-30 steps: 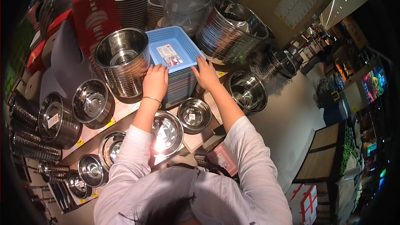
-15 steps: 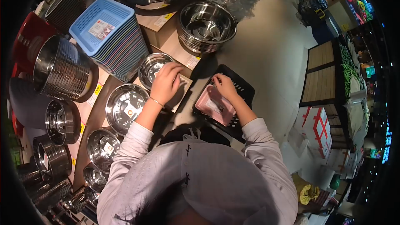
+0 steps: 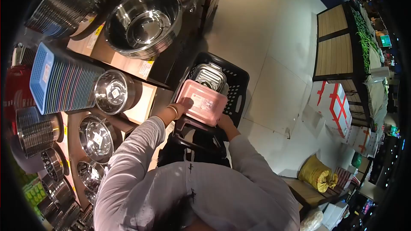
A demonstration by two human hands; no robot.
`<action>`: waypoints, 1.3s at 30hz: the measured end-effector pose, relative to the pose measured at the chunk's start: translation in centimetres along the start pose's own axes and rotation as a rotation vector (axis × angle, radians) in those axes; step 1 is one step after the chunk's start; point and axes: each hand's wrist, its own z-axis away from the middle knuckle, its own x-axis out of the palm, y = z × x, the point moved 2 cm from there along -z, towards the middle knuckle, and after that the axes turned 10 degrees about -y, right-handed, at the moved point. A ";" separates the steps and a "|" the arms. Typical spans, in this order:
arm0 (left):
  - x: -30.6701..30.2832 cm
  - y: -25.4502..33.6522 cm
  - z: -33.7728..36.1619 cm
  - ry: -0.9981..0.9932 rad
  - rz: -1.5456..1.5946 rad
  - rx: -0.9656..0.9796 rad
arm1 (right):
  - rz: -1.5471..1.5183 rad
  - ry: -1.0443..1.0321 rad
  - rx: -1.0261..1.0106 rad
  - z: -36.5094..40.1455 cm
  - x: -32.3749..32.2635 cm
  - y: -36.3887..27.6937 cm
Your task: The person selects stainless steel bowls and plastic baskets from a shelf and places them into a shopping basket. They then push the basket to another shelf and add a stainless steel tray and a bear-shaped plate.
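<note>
A pink rectangular plastic basket (image 3: 202, 102) with a label in it lies over the near part of a black shopping basket (image 3: 239, 86). My left hand (image 3: 181, 109) grips its left edge, thumb over the rim. At its lower right corner is my right hand (image 3: 225, 122), closed against the rim, its fingertips partly hidden. Beyond the pink basket, a shiny metal rack or tray (image 3: 211, 75) sits inside the black basket. The black basket's handle crosses below the pink one.
Shelves at the left hold stacked steel basins (image 3: 143, 22), a steel bowl (image 3: 112, 92) and a stack of blue and coloured plastic baskets (image 3: 64, 81). White boxes with red tape (image 3: 332, 105) and a yellow sack (image 3: 316, 173) stand at the right.
The view has turned and the shelves sit further left. My left hand has come from above the steel bowl to the pink basket. My right hand has moved to its near corner.
</note>
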 end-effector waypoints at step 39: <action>-10.1 10.9 15.0 0.736 -0.259 -0.043 | -1.092 0.195 -0.216 17.5 -19.4 -5.5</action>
